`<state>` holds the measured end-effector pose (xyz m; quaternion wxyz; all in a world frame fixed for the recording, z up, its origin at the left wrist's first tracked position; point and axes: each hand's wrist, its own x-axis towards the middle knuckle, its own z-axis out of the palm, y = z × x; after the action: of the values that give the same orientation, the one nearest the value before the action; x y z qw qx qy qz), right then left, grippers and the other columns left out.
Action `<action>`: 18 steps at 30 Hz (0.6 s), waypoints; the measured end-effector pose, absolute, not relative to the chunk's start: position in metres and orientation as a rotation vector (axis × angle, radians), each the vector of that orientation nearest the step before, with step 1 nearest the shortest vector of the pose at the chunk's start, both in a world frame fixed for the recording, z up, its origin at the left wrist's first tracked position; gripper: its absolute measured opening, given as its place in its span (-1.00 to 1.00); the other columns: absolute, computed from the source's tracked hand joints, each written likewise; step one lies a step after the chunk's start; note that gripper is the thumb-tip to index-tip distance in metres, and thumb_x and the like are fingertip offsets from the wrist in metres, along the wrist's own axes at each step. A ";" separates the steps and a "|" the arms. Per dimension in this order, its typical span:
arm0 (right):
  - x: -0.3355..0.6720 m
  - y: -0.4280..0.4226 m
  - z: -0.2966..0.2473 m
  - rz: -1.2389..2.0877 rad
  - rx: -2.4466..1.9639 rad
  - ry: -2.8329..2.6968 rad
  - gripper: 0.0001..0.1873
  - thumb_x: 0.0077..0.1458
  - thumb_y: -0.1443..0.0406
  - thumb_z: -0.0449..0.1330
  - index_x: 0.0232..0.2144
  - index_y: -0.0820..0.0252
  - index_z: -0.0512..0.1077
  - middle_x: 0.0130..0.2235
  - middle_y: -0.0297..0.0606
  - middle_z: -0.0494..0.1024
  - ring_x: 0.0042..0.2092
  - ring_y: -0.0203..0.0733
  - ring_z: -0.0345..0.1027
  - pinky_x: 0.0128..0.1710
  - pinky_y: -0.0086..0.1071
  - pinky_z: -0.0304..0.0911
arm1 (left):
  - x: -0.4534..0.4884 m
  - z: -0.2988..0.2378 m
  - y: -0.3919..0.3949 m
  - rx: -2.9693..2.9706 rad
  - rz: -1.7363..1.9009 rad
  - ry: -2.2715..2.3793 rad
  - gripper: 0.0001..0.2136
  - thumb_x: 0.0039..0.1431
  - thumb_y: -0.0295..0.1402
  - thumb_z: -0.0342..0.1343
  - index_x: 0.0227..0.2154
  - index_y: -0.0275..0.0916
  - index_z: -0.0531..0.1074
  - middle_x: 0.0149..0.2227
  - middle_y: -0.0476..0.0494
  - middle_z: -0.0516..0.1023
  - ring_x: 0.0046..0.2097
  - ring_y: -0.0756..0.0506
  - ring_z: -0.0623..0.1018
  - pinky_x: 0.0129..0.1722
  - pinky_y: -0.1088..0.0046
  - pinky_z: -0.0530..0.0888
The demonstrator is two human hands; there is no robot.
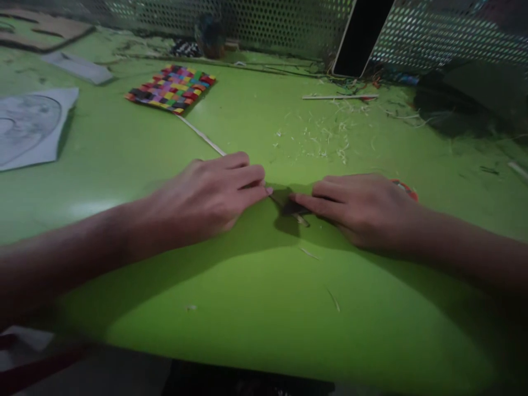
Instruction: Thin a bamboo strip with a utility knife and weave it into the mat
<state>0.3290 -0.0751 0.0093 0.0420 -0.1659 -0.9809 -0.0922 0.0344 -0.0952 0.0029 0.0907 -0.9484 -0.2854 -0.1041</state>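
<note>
My left hand (214,192) lies palm down on the green table (264,308), its fingers pressing on a thin pale strip (204,137) that runs back toward a colourful woven mat (171,88). The strip's near end pokes out just past the fingertips. My right hand (363,209) grips a small knife; its dark blade (295,209) rests on the strip's end between the two hands, and its orange handle (406,188) peeks out behind the hand. The fingertips of both hands nearly touch.
Pale shavings (325,137) are scattered behind the hands, with another thin stick (340,97) farther back. A dark phone (363,36) leans on a perforated metal wall (268,22). A grey sheet (28,129) and cardboard pieces (41,30) lie at the left.
</note>
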 end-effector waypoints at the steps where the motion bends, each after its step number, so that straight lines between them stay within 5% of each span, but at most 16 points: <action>1: 0.329 -0.076 0.010 -0.286 -0.507 -2.997 -0.48 0.32 0.51 -0.04 0.26 0.30 0.37 -0.14 -0.11 0.60 -0.26 -0.18 0.35 -0.38 -0.33 0.08 | 0.035 0.003 -0.095 -2.820 -0.312 -0.859 -0.63 0.35 -0.62 -0.09 -0.03 -0.27 0.59 -0.15 -0.24 0.66 -0.16 -0.16 0.56 -0.21 0.28 0.56; 18: 0.328 -0.084 0.004 -0.199 -0.805 -2.944 -0.53 0.33 0.49 -0.04 0.20 0.22 0.39 -0.24 -0.21 0.57 -0.37 -0.25 0.24 -0.45 -0.40 -0.09 | 0.035 -0.003 -0.095 -2.790 -0.507 -0.823 -0.70 0.32 -0.61 -0.02 -0.13 -0.25 0.60 -0.23 -0.18 0.65 -0.22 -0.11 0.53 -0.37 0.39 0.50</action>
<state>0.3282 -0.0841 0.0043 0.0415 -0.2629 -0.9617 -0.0650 0.0353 -0.0951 -0.0032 0.0940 -0.9407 -0.2776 -0.1709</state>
